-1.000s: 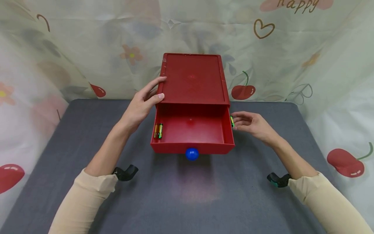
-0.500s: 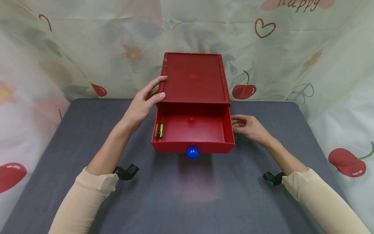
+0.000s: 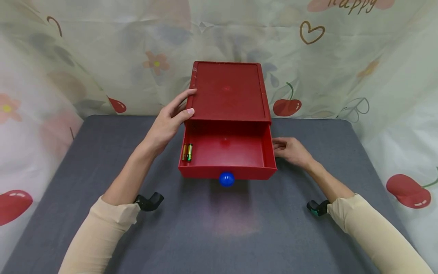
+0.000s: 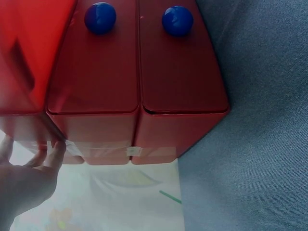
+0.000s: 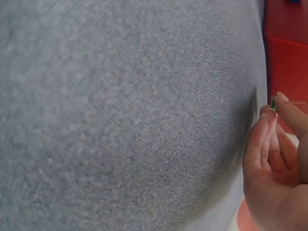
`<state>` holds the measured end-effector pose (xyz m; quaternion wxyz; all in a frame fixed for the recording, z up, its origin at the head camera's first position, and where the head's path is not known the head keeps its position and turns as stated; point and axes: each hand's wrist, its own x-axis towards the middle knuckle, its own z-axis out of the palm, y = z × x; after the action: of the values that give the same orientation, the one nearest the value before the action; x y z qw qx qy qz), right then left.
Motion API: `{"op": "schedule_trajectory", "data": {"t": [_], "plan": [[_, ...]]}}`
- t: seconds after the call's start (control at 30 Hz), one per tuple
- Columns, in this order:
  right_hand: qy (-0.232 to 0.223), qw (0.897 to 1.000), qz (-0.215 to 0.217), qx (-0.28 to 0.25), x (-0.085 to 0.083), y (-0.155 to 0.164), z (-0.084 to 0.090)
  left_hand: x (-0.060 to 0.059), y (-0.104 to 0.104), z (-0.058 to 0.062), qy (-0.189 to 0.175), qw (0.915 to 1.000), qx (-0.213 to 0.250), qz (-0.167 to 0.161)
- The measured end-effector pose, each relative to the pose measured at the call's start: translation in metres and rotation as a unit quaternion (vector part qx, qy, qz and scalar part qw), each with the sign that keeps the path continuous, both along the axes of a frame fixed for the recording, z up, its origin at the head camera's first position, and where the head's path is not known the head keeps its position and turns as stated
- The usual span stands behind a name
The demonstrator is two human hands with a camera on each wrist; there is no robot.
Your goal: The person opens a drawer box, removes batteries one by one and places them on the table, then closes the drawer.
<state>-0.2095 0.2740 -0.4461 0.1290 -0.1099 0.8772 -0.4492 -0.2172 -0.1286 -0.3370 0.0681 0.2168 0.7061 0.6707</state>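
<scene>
A red drawer cabinet point(image 3: 227, 91) stands at the back of the grey table point(image 3: 219, 228). Its top drawer point(image 3: 227, 152), with a blue knob point(image 3: 226, 179), is pulled out. Two batteries point(image 3: 187, 152) lie side by side in the drawer's left corner. My left hand point(image 3: 167, 121) grips the cabinet's top left front corner, thumb on top and fingers on the side. My right hand point(image 3: 289, 150) sits low beside the drawer's right wall. In the right wrist view its fingertips point(image 5: 269, 115) pinch a small green battery point(image 5: 273, 102), of which only the tip shows. The drawer wall hides that battery from the head view.
In the left wrist view the cabinet point(image 4: 139, 72) has two lower drawers pushed in, each with a blue knob point(image 4: 177, 20). A printed cloth backdrop point(image 3: 342, 68) hangs close behind and beside the table. Bare grey tabletop point(image 5: 125, 115) spreads in front of the drawer.
My right hand has sunk a little lower beside the drawer's right wall, and the green battery it pinches has dropped out of the head view. The left hand has not moved.
</scene>
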Motion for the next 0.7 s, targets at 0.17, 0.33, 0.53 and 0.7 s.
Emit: {"op": "schedule_trajectory", "data": {"t": [0.17,0.33,0.53,0.7], "plan": [[0.022,0.999,0.008,0.024,-0.0027,-0.0021,-0.0043,-0.0004,0.0005,-0.0004,0.0,1.0,-0.001,-0.001],[0.048,0.996,-0.006,0.072,-0.0061,-0.0047,-0.0083,-0.0001,0.0005,-0.0011,0.002,1.0,0.005,-0.005],[0.035,0.997,-0.01,0.072,-0.0057,-0.0057,-0.008,0.0006,0.0006,-0.0021,0.003,1.0,0.004,-0.008],[0.019,0.998,-0.015,0.062,-0.0063,-0.0077,-0.0067,-0.0002,-0.0011,-0.0006,0.004,1.0,0.003,-0.004]]}}
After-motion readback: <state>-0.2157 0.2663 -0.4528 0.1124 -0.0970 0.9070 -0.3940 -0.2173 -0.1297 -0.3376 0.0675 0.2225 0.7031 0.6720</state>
